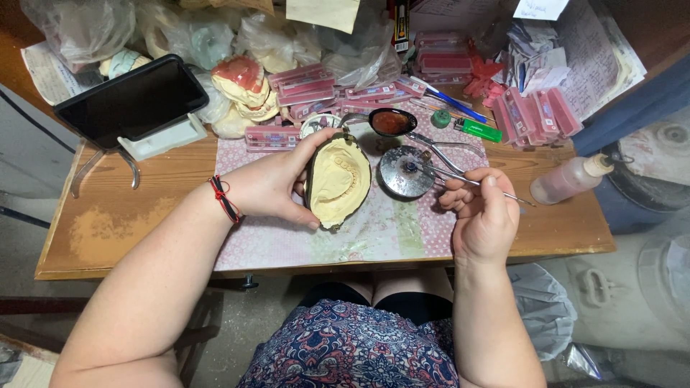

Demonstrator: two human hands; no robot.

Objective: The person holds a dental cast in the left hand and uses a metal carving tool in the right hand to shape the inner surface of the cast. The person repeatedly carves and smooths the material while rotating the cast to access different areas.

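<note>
Far left: I've got a black flat tablet (pixel 131 98) propped on a white stand, screen dark, at the back of the wooden table (pixel 108 223)
Left hand: my left hand (pixel 277 183), red cord at the wrist, is wrapped around a pale yellow plaster dental cast in a dark rubbery mould (pixel 337 179), thumb under the lower edge, fingers curled over the top rim, holding it tilted just above the pink patterned cloth (pixel 374 233)
Middle: just behind the cast sits a metal spoon with dark red wax (pixel 391 122); beside it a round metal burner (pixel 406 171) and steel pliers (pixel 445 154)
Right hand: my right hand (pixel 483 212) pinches a thin metal carving tool (pixel 471 182) between thumb and fingertips, tip pointing left toward the burner
Far right: a green lighter (pixel 478 130), stacked pink tooth-card trays (pixel 535 113), and a cloudy plastic squeeze bottle (pixel 571 179) lying near the table edge
</note>
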